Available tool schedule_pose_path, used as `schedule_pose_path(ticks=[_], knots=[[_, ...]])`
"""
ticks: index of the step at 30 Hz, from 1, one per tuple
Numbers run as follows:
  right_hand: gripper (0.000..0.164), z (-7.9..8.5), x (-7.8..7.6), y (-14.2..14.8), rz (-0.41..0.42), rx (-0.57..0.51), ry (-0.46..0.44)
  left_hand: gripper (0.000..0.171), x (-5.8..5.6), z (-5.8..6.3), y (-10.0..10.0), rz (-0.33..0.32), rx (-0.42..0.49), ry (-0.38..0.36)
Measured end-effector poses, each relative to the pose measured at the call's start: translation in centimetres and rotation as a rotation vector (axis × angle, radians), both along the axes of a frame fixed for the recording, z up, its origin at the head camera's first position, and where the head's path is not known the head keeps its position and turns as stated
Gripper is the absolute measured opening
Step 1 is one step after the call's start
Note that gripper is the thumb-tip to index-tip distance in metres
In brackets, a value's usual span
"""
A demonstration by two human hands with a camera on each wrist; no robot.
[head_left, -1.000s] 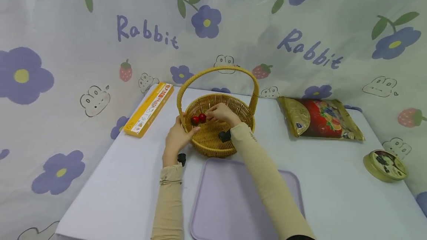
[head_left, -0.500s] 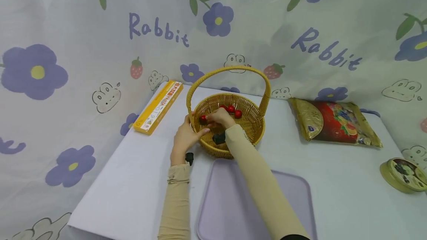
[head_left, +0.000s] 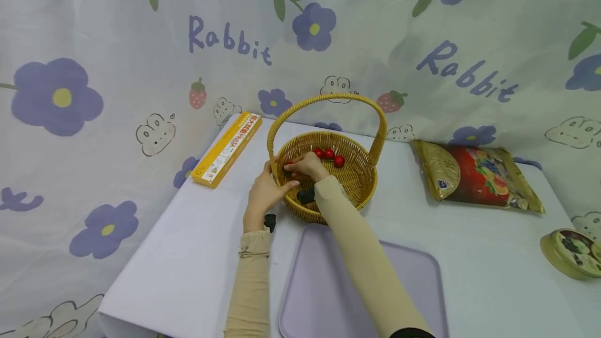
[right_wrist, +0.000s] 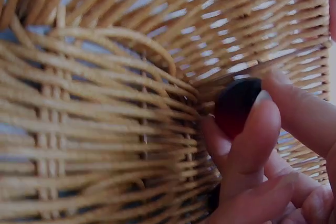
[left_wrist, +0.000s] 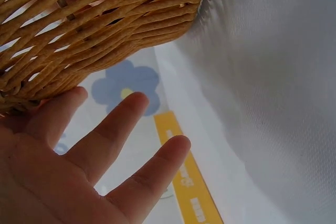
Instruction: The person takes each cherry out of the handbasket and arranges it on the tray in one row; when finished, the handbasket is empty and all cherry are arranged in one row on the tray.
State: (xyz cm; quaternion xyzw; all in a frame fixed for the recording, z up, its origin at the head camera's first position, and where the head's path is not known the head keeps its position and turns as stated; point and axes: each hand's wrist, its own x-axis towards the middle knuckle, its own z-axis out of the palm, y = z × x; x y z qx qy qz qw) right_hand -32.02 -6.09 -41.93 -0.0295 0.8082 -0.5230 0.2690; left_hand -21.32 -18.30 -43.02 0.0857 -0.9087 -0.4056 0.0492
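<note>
Inside the yellow wicker basket, near its left wall, my right hand pinches a dark red cherry between fingertips and thumb. A thin brown stem runs from it in the right wrist view. Three red cherries lie against the basket's back wall, beyond the hand. My left hand rests against the outside of the basket at the left, by the handle's base, its thumb at the rim. In the left wrist view its fingers are straight and spread, one touching the wicker.
A lilac tray lies in front of the basket, under the right forearm. An orange pasta box is at the back left. At the right are a gold and red bag and a round tin.
My right hand has moved left inside the basket, toward its left wall. Three cherries now show at the back wall. The left hand stays at the basket; the head view has shifted slightly.
</note>
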Motion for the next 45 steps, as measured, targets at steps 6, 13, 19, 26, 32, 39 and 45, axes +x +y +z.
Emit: schedule_pose_path(ticks=[6,13,19,26,32,39,45], knots=[[0.037,0.2,0.1,0.9,-0.002,0.077,0.052,0.090,0.0,-0.3,0.6,-0.018,0.011,-0.011],[0.041,2.5,0.5,1.8,-0.011,0.039,0.146,0.094,0.0,-0.1,0.0,-0.021,-0.003,-0.020],[0.042,4.9,1.3,3.7,-0.077,-0.023,0.194,0.094,-0.2,0.4,-0.6,-0.028,0.009,-0.022],[0.041,6.2,3.2,6.3,-0.097,-0.052,0.267,0.097,-0.2,0.4,-0.6,-0.040,0.023,-0.049],[0.037,6.7,5.9,8.6,-0.091,-0.042,0.304,0.101,-0.3,0.2,-0.9,-0.044,0.025,-0.057],[0.036,6.2,9.3,10.0,-0.036,-0.036,0.348,0.096,-0.6,0.0,-1.2,-0.044,0.023,-0.041],[0.036,4.5,12.8,10.4,0.036,-0.017,0.401,0.101,-0.7,-0.3,-0.8,-0.054,0.040,-0.044]])
